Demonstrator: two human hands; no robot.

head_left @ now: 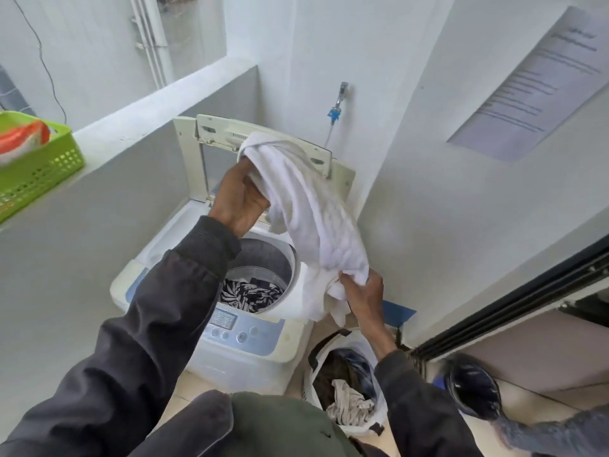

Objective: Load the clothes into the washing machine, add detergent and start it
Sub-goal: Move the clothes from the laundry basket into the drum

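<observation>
The washing machine (pixel 244 364), a top-loading unit, stands in the corner with its lid (pixel 211 133) raised against the wall and its drum (pixel 263 258) exposed. A white garment (pixel 313 219) is held stretched in the air above the drum opening, running from the lid down to the right front edge of the machine; no part of it is inside the drum. A laundry bag (pixel 308 390) stands on the floor just beside the machine on the right and holds further clothes. A green basket (pixel 39 173) sits on the ledge to the left, well apart from the machine, with an orange-and-white pack (pixel 23 136) in it; whether this is the detergent cannot be told. Black-and-white patterned clothes (pixel 250 295) lie in the bottom of the drum. The left hand (pixel 240 199) holds the upper end of the garment, fingers curled round the bunched cloth. The right hand (pixel 362 291) grips the lower end, fingers closed on a gathered fold. The control panel (pixel 240 328) at the front is untouched. Step in hand: loading, partly complete. The next move probably calls for bringing both ends of the garment together over the opening, lowering it into the drum and opening both hands, keeping the cloth off the rim. The bag then needs emptying before detergent and start.
</observation>
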